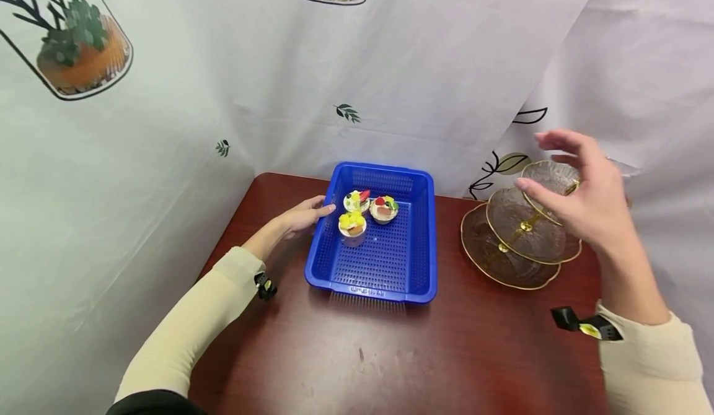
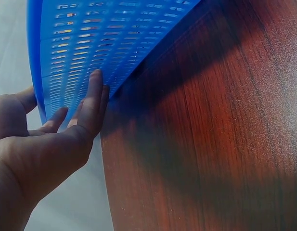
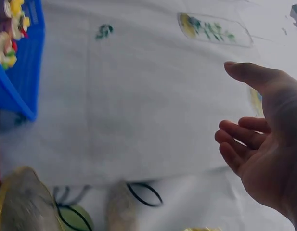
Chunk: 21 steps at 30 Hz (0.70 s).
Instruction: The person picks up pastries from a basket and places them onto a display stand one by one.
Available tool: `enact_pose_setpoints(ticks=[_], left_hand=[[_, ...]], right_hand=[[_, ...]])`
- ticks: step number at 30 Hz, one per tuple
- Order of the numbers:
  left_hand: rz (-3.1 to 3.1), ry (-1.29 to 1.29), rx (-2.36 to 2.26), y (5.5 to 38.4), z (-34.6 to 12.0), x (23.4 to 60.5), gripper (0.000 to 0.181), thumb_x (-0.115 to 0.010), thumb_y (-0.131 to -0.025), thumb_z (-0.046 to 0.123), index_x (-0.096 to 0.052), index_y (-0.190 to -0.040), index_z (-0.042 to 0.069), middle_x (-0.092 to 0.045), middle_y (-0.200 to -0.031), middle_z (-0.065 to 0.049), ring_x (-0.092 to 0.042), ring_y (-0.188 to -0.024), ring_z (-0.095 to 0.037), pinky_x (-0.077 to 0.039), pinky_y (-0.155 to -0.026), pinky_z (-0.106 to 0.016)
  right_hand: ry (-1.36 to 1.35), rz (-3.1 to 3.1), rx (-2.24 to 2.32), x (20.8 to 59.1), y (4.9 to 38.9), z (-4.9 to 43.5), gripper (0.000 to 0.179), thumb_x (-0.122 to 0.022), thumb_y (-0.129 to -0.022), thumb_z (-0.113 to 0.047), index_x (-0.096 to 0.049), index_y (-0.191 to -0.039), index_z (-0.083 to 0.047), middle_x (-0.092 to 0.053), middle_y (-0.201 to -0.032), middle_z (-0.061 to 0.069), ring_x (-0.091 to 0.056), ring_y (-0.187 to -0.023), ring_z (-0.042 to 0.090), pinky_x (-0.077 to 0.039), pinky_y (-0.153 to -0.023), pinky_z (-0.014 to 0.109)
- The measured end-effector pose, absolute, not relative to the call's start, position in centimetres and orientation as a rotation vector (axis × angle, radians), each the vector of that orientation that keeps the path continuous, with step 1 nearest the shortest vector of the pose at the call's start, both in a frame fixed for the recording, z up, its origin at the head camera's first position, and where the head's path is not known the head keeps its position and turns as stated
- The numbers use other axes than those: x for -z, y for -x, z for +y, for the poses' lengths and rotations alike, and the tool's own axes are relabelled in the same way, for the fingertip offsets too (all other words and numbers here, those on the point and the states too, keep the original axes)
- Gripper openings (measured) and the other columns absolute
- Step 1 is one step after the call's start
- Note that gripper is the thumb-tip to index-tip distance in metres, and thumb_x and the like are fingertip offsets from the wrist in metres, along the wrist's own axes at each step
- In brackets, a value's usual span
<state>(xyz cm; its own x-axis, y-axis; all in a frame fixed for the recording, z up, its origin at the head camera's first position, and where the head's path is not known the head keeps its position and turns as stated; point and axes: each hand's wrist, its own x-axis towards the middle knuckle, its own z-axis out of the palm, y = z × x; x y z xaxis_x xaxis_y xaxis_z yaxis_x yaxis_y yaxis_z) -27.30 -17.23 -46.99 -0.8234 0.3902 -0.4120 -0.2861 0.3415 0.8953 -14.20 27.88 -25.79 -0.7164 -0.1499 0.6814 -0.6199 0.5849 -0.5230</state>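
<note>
A blue plastic basket [image 1: 409, 248] with slotted walls stands on the table, with three cream-topped cupcakes inside. One cupcake has yellow topping [image 1: 352, 226], another a red strawberry slice [image 1: 357, 201], and the third cupcake [image 1: 383, 210] red and green pieces. At the basket's left wall, my left hand [image 1: 304, 215] grips with the thumb at the rim and the fingers along the outside, as the left wrist view shows. My right hand [image 1: 586, 189] is raised, thumb apart from loosely bent fingers, holding nothing. It partly hides a clear three-tier stand [image 1: 515, 269] with gold rims.
The dark red wooden table [image 1: 362, 365] extends in front of the basket. A white cloth [image 1: 424, 80] printed with plants and jars hangs behind and at both sides. The tiered stand occupies the table's right side.
</note>
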Motion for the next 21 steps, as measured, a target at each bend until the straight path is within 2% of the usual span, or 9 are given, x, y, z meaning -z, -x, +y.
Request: enact_pose_setpoints(ticks=[4, 6, 11, 14, 21], left_hand=[[2.019, -0.094, -1.533, 27.3, -17.3, 47.1, 0.057, -0.05, -0.103, 0.041, -0.031, -0.152, 0.02, -0.049, -0.143, -0.011, -0.054, -0.127, -0.036, -0.047, -0.099, -0.057], [2.012, -0.096, -1.538, 27.3, -17.3, 47.1, 0.058, -0.05, -0.103, 0.042, -0.03, -0.153, 0.02, -0.048, -0.144, -0.011, -0.053, -0.128, -0.036, -0.046, -0.1, -0.058], [2.015, -0.087, -1.537, 27.2, -17.3, 47.0, 0.058, -0.048, -0.104, 0.041, -0.029, -0.154, 0.02, -0.047, -0.146, -0.012, -0.052, -0.129, -0.036, -0.045, -0.102, -0.058], [2.021, -0.086, -1.533, 27.2, -17.4, 47.1, 0.057, -0.048, -0.104, 0.04, -0.029, -0.154, 0.02, -0.047, -0.145, -0.012, -0.052, -0.129, -0.036, -0.045, -0.101, -0.057], [2.016, -0.088, -1.542, 27.5, -17.2, 47.3, 0.062, -0.052, -0.101, 0.044, -0.029, -0.154, 0.02, -0.048, -0.145, -0.011, -0.053, -0.128, -0.035, -0.045, -0.101, -0.056]], right_hand=[[-0.662, -2.295, -1.114, 27.0, 15.1, 25.8, 0.07, -0.082, -0.069, 0.012, -0.052, -0.132, 0.007, -0.061, -0.126, 0.018, -0.056, -0.116, 0.016, -0.042, -0.1, 0.019], [-0.671, -2.336, -1.147, 27.8, 15.7, 24.9, 0.07, -0.082, -0.07, 0.011, -0.05, -0.132, 0.009, -0.06, -0.126, 0.02, -0.056, -0.117, 0.021, -0.042, -0.101, 0.019], [-0.663, -2.45, -1.249, 30.2, 17.6, 22.6, 0.067, -0.082, -0.076, 0.005, -0.048, -0.134, 0.009, -0.06, -0.129, 0.019, -0.054, -0.12, 0.035, -0.044, -0.105, 0.036], [-0.667, -2.497, -1.337, 31.4, 18.9, 21.3, 0.066, -0.081, -0.079, 0.0, -0.047, -0.135, 0.009, -0.058, -0.132, 0.02, -0.052, -0.123, 0.038, -0.041, -0.106, 0.048], [-0.643, -2.534, -1.511, 36.2, 23.2, 19.6, 0.067, -0.08, -0.082, -0.006, -0.045, -0.138, 0.007, -0.056, -0.134, 0.022, -0.05, -0.126, 0.039, -0.038, -0.109, 0.052]])
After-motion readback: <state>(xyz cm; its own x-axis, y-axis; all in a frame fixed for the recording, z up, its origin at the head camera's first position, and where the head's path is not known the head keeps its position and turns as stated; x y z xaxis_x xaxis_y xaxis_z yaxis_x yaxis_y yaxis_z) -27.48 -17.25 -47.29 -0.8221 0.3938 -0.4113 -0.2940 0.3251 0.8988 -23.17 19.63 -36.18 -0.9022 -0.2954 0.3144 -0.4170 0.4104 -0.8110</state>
